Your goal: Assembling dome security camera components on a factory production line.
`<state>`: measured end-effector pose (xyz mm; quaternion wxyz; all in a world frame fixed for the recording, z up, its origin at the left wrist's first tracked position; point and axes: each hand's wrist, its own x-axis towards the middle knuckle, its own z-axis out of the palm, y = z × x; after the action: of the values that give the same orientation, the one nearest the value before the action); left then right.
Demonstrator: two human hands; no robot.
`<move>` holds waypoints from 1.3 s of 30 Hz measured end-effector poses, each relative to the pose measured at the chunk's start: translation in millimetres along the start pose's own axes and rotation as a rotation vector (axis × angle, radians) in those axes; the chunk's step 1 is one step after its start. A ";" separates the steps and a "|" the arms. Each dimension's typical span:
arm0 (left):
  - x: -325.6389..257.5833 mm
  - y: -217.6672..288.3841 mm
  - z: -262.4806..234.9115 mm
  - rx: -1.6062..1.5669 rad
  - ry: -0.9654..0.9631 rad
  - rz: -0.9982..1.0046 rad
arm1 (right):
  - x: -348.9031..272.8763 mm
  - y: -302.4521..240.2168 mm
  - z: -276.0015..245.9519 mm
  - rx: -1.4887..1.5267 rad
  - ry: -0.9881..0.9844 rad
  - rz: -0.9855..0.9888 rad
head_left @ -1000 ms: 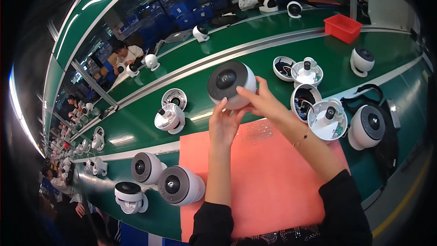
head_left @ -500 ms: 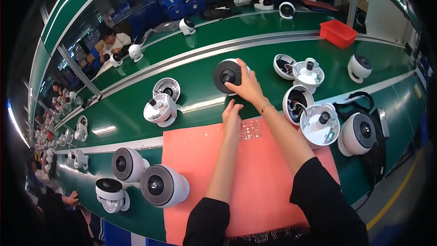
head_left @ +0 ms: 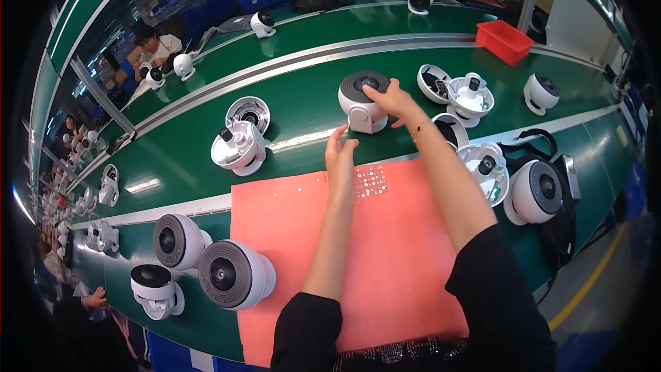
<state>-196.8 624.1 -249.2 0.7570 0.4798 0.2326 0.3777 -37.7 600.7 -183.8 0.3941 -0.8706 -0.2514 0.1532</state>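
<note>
A round white camera [head_left: 356, 114] with a dark grey ringed face stands on the green conveyor belt, its face tilted upward. My right hand [head_left: 392, 98] grips it from the right, thumb across the face; some fingers are hidden behind it. Just below its base, my left hand [head_left: 339, 158] is open, fingers stretched upward, holding nothing. Beneath my forearms lies a pink mat [head_left: 399, 262], with small round metal pieces [head_left: 372, 180] in rows near its far edge.
Opened camera shells [head_left: 237, 148] sit left of my hands, others [head_left: 471, 100] to the right. Finished-looking cameras [head_left: 234, 275] stand left of the mat, another [head_left: 533, 193] by a black strap [head_left: 540, 139]. A red bin [head_left: 505, 41] is at the far right; people work across the belt.
The camera has been tilted so its face points up and its base shows toward me. My right hand has turned with it. My left hand's fingers have spread; the whole view has shifted slightly.
</note>
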 end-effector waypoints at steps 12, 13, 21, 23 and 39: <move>-10.3 19.7 8.6 -0.037 -0.014 0.016 | 10.5 131.2 -189.0 0.054 0.237 0.301; -12.0 20.2 9.4 -0.025 -0.071 0.021 | 14.1 145.3 -192.7 0.290 0.097 0.360; -32.7 48.8 12.4 -0.115 -0.122 0.024 | 24.1 131.3 -196.2 0.756 0.179 0.202; -38.9 54.5 15.4 -0.440 -0.184 0.001 | 19.7 111.9 -210.9 0.744 0.171 0.081; -160.9 76.8 -53.7 -1.228 -0.468 -0.457 | -169.9 -1.9 -102.1 0.592 -0.638 -0.136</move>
<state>-359.6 545.3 -204.7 0.9821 -0.0273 -0.0971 0.1589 -131.3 444.7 -105.0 0.5383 -0.6107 -0.3623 0.4538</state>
